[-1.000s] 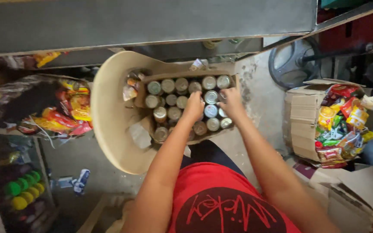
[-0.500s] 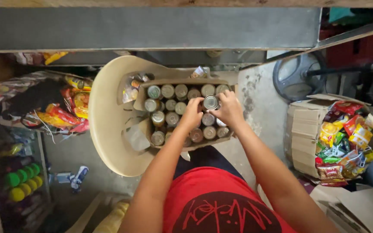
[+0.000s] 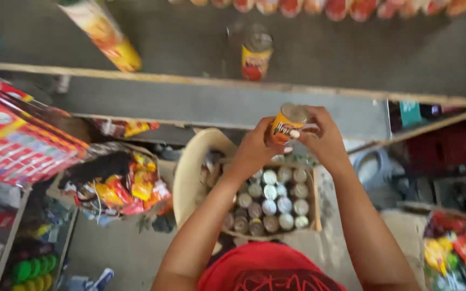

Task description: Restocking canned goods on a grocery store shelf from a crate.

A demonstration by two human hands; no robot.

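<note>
Both my hands hold one yellow and red can raised in front of the grey shelf. My left hand grips its left side and my right hand covers its right side and top. Below them an open cardboard box holds several cans with silver lids, resting on a cream plastic chair. Another can of the same kind stands alone on the shelf surface above.
A row of red and yellow cans lines the shelf's back. Snack packets fill a box at left and another at right. A red carton sits far left. A tilted yellow pack lies on the shelf.
My hands have lifted one can out of the box and raised it to shelf height. The view has tilted up, showing the shelf top and its cans.
</note>
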